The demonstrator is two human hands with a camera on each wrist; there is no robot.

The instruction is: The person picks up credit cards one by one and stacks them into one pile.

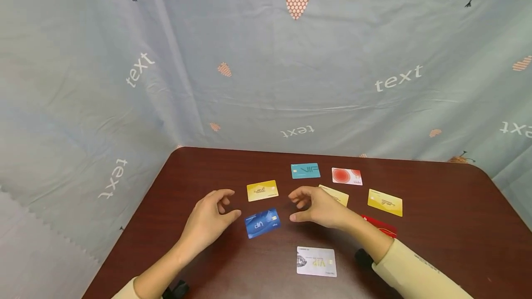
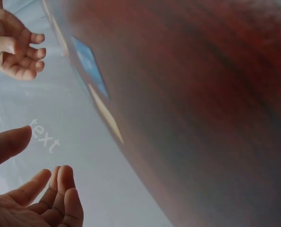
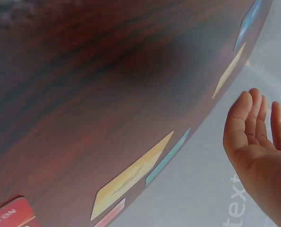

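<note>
My left hand (image 1: pixel 209 215) hovers over the left part of the table, its fingers loosely bent and holding nothing. Facing it from the right, my right hand (image 1: pixel 319 206) is also raised, thumb and fingers apart around air. Between the two lies a blue VIP card (image 1: pixel 262 223), with a yellow card (image 1: pixel 262 190) just behind it. Another yellow card (image 1: pixel 335 195) is partly covered by my right hand in the head view. Under the right forearm a red card (image 1: pixel 380 226) shows in part. A silver-white VIP card (image 1: pixel 316 261) lies nearer to me.
At the back of the brown table (image 1: pixel 440 206) are a teal VIP card (image 1: pixel 305 170) and a white card with red circles (image 1: pixel 347 176). One more yellow card (image 1: pixel 385 202) lies to the right. A patterned grey-blue curtain (image 1: pixel 257 82) hangs behind the table.
</note>
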